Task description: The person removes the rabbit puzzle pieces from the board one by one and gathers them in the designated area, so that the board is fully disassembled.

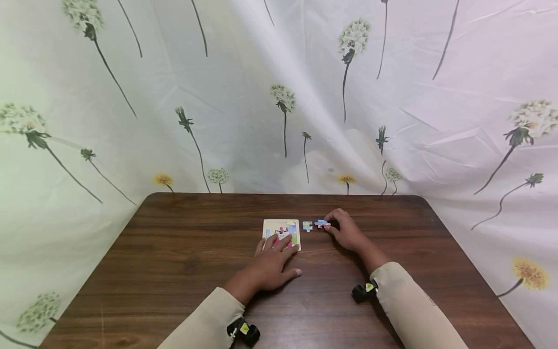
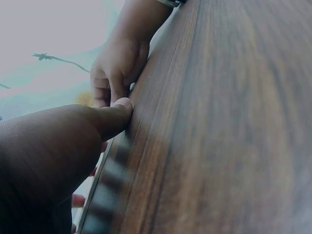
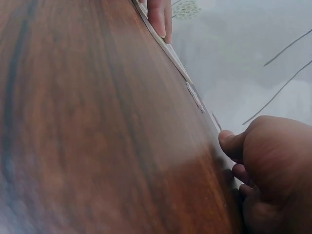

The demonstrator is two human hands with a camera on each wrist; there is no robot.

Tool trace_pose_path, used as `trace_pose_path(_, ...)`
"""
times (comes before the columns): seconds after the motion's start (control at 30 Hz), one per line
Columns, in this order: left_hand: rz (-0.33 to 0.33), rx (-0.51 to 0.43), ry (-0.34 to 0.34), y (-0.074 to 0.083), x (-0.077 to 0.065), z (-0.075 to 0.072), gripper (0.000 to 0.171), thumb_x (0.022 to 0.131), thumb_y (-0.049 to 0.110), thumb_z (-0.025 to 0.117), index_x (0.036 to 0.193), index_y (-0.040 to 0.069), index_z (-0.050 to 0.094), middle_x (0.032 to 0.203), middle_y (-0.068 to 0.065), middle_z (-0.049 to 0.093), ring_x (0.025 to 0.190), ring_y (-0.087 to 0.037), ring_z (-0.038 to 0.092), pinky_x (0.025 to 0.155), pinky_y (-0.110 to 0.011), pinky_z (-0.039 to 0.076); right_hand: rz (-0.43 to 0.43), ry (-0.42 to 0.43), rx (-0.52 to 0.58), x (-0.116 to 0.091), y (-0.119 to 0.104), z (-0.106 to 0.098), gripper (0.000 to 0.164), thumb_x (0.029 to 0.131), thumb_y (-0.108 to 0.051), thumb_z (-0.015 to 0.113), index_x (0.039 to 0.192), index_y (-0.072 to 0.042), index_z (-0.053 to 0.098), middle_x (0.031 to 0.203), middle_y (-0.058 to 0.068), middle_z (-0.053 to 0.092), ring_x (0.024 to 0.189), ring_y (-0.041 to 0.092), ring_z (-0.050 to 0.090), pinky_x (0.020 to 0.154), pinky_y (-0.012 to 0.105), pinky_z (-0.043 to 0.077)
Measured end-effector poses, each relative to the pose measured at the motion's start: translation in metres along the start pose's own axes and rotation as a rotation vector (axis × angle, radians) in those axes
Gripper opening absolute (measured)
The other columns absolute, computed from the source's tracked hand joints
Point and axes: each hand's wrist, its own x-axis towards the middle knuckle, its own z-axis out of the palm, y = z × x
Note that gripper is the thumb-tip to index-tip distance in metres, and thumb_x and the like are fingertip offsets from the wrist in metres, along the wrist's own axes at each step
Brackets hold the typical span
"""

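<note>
A small jigsaw puzzle in a pale frame lies on the table, with a cartoon figure and patches of blue, yellow and green. Over its lower part my left hand rests with fingers spread, thumb out to the right on the wood. A loose blue puzzle piece lies just right of the frame. Farther right, my right hand pinches a blue and pink puzzle piece between thumb and index finger. In the right wrist view, the thumb is low at the tabletop, close to a thin piece edge.
The dark brown wooden table has rounded far corners. Behind it hangs a pale cloth printed with dandelions. A black wrist camera is strapped on each sleeve.
</note>
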Motion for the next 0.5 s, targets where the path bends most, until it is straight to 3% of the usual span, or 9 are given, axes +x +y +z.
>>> trace_pose_path(0.5,0.006,-0.009,-0.006,0.0027,0.0001,-0.0035,0.066,0.107,0.061,0.06,0.162,0.025,0.054,0.18,-0.007,0.034,0.166,-0.047,0.025,0.132,-0.071,0.02,0.013,-0.047,0.001,0.0002,0.0004,-0.0044,0.015,0.107,-0.011,0.07,0.119,-0.002,0.074,0.129,0.017,0.064,0.129,0.04,0.059,0.114,0.061,0.049)
